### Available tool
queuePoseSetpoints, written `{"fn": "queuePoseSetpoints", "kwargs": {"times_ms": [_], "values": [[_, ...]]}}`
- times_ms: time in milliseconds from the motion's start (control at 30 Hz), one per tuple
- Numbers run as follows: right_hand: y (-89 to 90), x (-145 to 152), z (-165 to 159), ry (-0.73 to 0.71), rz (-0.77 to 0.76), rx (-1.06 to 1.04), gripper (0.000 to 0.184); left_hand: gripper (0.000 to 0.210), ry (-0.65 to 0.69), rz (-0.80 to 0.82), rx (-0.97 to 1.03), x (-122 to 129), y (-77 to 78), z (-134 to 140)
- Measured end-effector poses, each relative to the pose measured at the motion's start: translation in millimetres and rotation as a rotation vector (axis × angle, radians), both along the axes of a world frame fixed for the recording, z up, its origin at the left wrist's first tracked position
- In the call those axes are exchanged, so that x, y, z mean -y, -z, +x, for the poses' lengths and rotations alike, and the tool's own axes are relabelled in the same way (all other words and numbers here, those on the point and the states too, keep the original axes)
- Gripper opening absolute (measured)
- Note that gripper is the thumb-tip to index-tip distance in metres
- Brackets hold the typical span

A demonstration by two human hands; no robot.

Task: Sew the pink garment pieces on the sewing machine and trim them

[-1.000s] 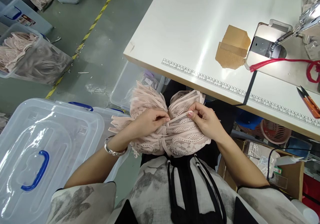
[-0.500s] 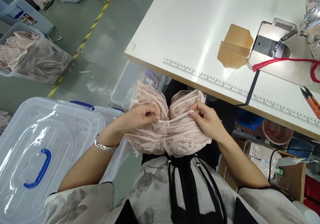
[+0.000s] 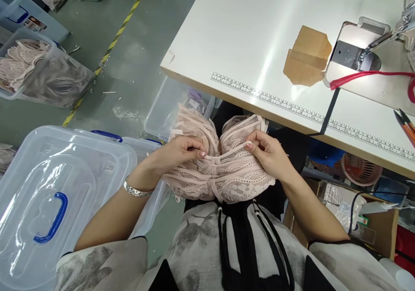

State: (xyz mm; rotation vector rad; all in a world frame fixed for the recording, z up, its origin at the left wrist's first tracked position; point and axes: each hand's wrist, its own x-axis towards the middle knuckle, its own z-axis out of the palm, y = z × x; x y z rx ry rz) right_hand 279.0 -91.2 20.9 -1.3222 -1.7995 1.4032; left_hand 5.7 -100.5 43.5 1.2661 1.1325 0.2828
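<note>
A stack of pale pink lace bras [image 3: 240, 186] rests on my lap, nested cup in cup, below the table's front edge. My left hand [image 3: 189, 149] pinches the upper edge of one bra between thumb and fingers, left of its centre. On the other side, my right hand [image 3: 263, 149] grips the same edge with thumb and forefinger. Between the two hands the narrow edge strip is drawn out, dipping slightly at the middle. Part of the stack lies hidden behind my fingers.
A white table [image 3: 233, 31] with a printed ruler carries a cardboard piece [image 3: 308, 56], a sewing machine [image 3: 350, 57], a red strip [image 3: 366, 74] and orange-handled snips [image 3: 405, 129]. Lidded clear bins [image 3: 81, 170] stand at left; a cardboard box [image 3: 385, 230] sits under the table.
Both hands keep the same pinch on the bra edge and have barely moved. The view has shifted slightly, so the table items appear a little farther right.
</note>
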Motion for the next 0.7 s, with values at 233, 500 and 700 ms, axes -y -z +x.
{"fn": "queuePoseSetpoints", "kwargs": {"times_ms": [233, 500, 700], "values": [[-1.6, 1, -1, -0.004, 0.016, 0.012, 0.038, 0.037, 0.048, 0.08, -0.09, 2, 2.1, 1], [-28.8, 23, 5, -0.53, 0.326, 0.337, 0.056, 0.027, 0.492, 0.609, -0.57, 48, -15.5, 5], [-43.4, 45, 6, -0.846, 0.479, 0.57, 0.042, 0.025, 0.764, 0.757, -0.881, 85, -21.7, -6]]}}
